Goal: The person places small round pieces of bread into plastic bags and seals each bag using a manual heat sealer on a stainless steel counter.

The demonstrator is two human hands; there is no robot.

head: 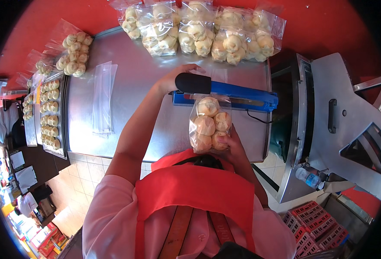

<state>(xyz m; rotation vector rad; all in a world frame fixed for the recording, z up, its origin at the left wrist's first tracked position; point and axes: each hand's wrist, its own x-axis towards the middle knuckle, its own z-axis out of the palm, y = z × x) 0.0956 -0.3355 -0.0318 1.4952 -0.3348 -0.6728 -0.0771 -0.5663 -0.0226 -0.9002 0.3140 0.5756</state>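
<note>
A clear plastic bag of bread rolls (pixel 206 125) is held by my right hand (pixel 229 142), the thumb over its lower right corner. The bag's top lies at the blue impulse sealer (pixel 242 95), under the edge of its arm. My left hand (pixel 180 74) is at the far side of the sealer's black handle end (pixel 193 83); the handle hides part of it, and whether it grips the sealer cannot be told. Flat empty plastic bags (pixel 103 97) lie on the steel table (pixel 138 97) to the left. A black cord runs from the sealer's right end.
Filled bags of rolls (pixel 195 32) stand along the red wall, more (pixel 75 53) at the far left. Trays of rolls (pixel 51 113) sit at the table's left end. A large metal machine (pixel 333 106), a plastic bottle (pixel 308 178) and red crates (pixel 316 223) are at the right. Two people are at the far left.
</note>
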